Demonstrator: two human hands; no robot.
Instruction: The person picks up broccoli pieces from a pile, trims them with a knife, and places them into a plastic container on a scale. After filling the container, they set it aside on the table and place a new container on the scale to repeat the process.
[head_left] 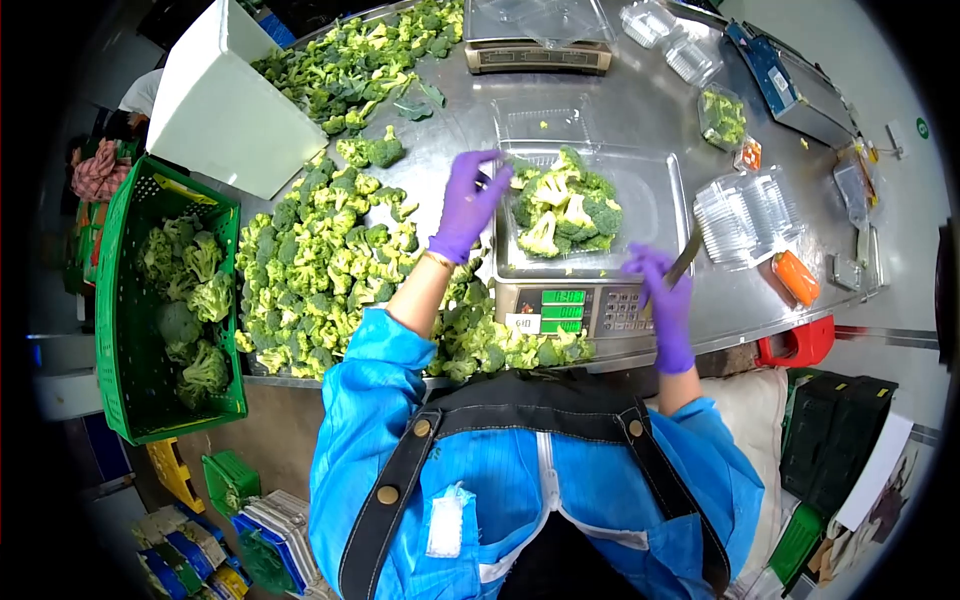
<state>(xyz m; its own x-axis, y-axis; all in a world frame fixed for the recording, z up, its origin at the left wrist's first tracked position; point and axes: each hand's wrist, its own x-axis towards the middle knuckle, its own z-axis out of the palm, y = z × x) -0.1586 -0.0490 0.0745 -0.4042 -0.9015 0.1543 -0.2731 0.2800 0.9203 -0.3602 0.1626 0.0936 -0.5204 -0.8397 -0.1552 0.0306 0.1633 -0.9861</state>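
Broccoli florets (565, 212) lay heaped in the clear tray (655, 205), which sat on the scale (580, 308) straight in front of you, its green display lit. Your left hand (468, 205), in a purple glove, was raised at the tray's left rim with the fingers loosely bent toward the florets. Whether those fingertips pinched a small piece, I could not tell. Your right hand (665, 305), also gloved, was closed around the handle of a knife (685, 262), and the blade pointed up and away from you beside the tray's near right corner.

To your left, a big loose pile of cut broccoli (320, 265) covered the steel table (450, 110) and ran right up against the scale's front. Beyond the table's left edge stood a green crate (120, 300) holding whole broccoli heads, and a white box (225, 105) lay tilted at the far left. A stack of empty clear trays (745, 215) sat just right of the scale, with an orange object (796, 277) near it. Farther back were a second scale (538, 45) and a filled pack of broccoli (722, 117).
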